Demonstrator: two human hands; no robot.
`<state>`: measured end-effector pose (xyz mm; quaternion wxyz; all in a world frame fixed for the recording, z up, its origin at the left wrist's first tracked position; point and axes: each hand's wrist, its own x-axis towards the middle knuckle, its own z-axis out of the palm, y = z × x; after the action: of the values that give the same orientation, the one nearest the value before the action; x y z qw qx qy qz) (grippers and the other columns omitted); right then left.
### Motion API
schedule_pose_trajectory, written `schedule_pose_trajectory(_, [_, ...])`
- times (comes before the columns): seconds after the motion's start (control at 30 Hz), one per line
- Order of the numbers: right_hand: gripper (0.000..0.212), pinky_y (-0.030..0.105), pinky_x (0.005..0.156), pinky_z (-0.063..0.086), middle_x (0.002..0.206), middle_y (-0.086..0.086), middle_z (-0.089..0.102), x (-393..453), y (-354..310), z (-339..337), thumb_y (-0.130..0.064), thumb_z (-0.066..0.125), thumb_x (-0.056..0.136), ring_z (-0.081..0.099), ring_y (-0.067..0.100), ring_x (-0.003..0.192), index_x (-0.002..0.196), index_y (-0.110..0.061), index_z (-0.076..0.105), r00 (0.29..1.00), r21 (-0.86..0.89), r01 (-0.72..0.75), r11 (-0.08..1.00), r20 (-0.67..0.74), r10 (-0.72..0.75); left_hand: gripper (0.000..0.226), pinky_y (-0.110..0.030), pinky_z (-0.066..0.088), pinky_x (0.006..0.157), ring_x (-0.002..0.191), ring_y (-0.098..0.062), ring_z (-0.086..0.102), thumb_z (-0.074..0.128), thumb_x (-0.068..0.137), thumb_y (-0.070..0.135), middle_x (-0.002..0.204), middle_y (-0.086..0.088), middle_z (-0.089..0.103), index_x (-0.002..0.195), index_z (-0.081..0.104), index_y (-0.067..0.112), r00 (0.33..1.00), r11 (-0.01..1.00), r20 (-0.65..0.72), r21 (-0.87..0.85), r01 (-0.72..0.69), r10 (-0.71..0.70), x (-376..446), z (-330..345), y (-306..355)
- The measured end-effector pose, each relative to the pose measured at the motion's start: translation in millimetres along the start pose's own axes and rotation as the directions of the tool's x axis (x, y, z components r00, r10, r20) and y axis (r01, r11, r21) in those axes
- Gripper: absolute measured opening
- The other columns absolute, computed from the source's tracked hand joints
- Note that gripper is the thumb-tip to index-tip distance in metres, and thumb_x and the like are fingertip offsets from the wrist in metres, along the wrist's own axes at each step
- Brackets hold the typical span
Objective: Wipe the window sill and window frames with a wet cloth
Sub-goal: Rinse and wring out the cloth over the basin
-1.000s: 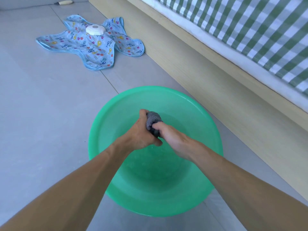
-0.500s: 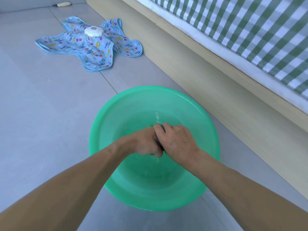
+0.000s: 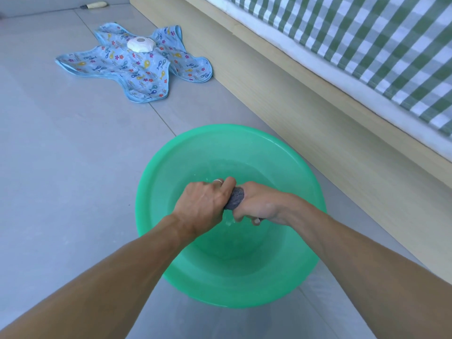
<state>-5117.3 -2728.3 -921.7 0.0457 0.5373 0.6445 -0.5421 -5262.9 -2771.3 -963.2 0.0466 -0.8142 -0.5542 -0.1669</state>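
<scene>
Both hands were over the green basin [image 3: 156, 206] on the floor, mid-wring. Left hand [image 3: 203, 204] and right hand [image 3: 259, 206] each had fingers curled tight round the grey cloth [image 3: 235, 198], only a short twisted bit showing btwn the fists. Vs a sec ago the grip had flipped: then the cloth stood up out of the fists near 12 o'clock of the hands; half a sec ago both hands were pressed low over it; now the left wrist had rolled over w/ knuckles up and the right had turned palm-up, so the twist had gone the other way. Drops showed under the right hand, approx 6 o'clock of it, falling into the basin. Judgement: cloth was wet and being squeezed out, prep step only; sill and frames not yet touched, none in view. Patterned blue cloth [image 3: 137, 69] w/ a white round thing [image 3: 141, 44] on it lay at 11 o'clock, bed [image 3: 318, 99] along 2 o'clock.
</scene>
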Motion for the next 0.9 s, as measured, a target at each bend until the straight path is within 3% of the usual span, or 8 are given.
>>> schedule_pose_trajectory(0.1, [0.030, 0.028, 0.052, 0.037, 0.065, -0.001, 0.046, -5, 6, -3, 0.001, 0.067, 0.075, 0.041, 0.013, 0.048, 0.098, -0.014, 0.054, 0.994, 0.081, 0.022, 0.996, -0.109, -0.013, 0.031, -0.032, 0.039, 0.049, 0.067, -0.034, 0.064, 0.071, 0.073, 0.022, 0.079, -0.005, 0.065, 0.098, 0.054, 0.017, 0.952, 0.958, 0.133, -0.044, 0.284, -0.276, 10, -9, 10])
schedule_pose_trajectory(0.2, [0.101, 0.030, 0.068, 0.043, 0.107, 0.001, 0.055, -12, 19, 0, -0.014, 0.071, 0.076, 0.056, 0.020, 0.083, 0.154, -0.027, 0.009, 0.935, -0.442, 0.108, 0.890, -0.260, -0.243, 0.023, -0.025, 0.038, 0.052, 0.063, -0.027, 0.058, 0.074, 0.074, 0.028, 0.078, -0.009, 0.064, 0.085, 0.060, 0.014, 0.650, 0.672, 0.561, -0.209, 0.710, -0.512, 30, -14, 4])
schedule_pose_trajectory(0.3, [0.122, 0.041, 0.076, 0.052, 0.141, 0.015, 0.041, -13, 36, 13, -0.015, 0.080, 0.067, 0.060, 0.034, 0.099, 0.154, -0.030, -0.003, 0.718, -0.910, 0.096, 0.403, -0.217, -0.662, 0.018, -0.018, 0.018, 0.043, 0.039, -0.015, 0.025, 0.073, 0.075, 0.013, 0.052, -0.003, 0.037, 0.069, 0.056, 0.015, 0.477, 0.384, 0.857, -0.380, 0.842, -0.197, 37, -18, -2])
schedule_pose_trajectory(0.37, [0.111, 0.039, 0.052, 0.052, 0.119, 0.017, 0.055, -7, 36, 10, -0.013, 0.084, 0.058, 0.063, 0.033, 0.068, 0.150, -0.024, 0.022, 0.587, -0.923, 0.130, 0.361, -0.222, -0.778, 0.037, -0.020, 0.010, 0.045, 0.037, -0.010, 0.017, 0.063, 0.081, 0.001, 0.045, 0.002, 0.026, 0.052, 0.048, 0.018, 0.430, 0.267, 0.902, -0.426, 0.865, 0.046, 36, -25, 3])
schedule_pose_trajectory(0.47, [0.066, 0.029, 0.030, 0.033, 0.077, 0.008, 0.054, -4, 27, 0, -0.013, 0.087, 0.050, 0.048, 0.030, 0.037, 0.109, -0.011, 0.060, 0.511, -0.922, 0.141, 0.360, -0.244, -0.824, 0.046, -0.018, 0.011, 0.041, 0.036, -0.011, 0.019, 0.062, 0.078, -0.003, 0.043, 0.002, 0.026, 0.050, 0.034, 0.019, 0.463, 0.260, 0.885, -0.457, 0.850, 0.042, 39, -29, 13])
schedule_pose_trajectory(0.53, [0.045, 0.027, 0.037, 0.025, 0.068, 0.006, 0.056, -5, 18, -4, -0.015, 0.087, 0.050, 0.050, 0.031, 0.038, 0.085, -0.011, 0.059, 0.571, -0.945, 0.018, 0.327, -0.259, -0.779, 0.034, -0.021, 0.022, 0.039, 0.040, -0.018, 0.032, 0.065, 0.075, 0.004, 0.046, -0.001, 0.036, 0.053, 0.041, 0.015, 0.564, 0.528, 0.814, -0.422, 0.737, -0.137, 41, -25, 20])
schedule_pose_trajectory(0.63, [0.027, 0.035, 0.057, 0.033, 0.094, 0.009, 0.067, -9, 6, 3, -0.017, 0.065, 0.079, 0.065, 0.037, 0.082, 0.103, -0.014, 0.052, 0.778, -0.909, -0.025, 0.415, -0.278, -0.563, 0.007, -0.027, 0.042, 0.061, 0.081, -0.030, 0.066, 0.060, 0.082, 0.023, 0.081, -0.007, 0.064, 0.084, 0.060, 0.016, 0.751, 0.873, 0.571, -0.117, 0.474, -0.331, 39, -29, 30])
schedule_pose_trajectory(0.9, [0.016, 0.035, 0.056, 0.040, 0.081, 0.011, 0.061, 4, -1, 0, -0.013, 0.059, 0.079, 0.058, 0.036, 0.077, 0.091, -0.014, 0.049, 0.934, -0.585, 0.077, 0.807, -0.242, -0.264, 0.023, -0.032, 0.037, 0.069, 0.101, -0.033, 0.065, 0.047, 0.092, 0.022, 0.109, -0.008, 0.067, 0.109, 0.062, 0.020, 0.876, 0.951, 0.396, 0.245, 0.190, -0.277, 38, -25, 23])
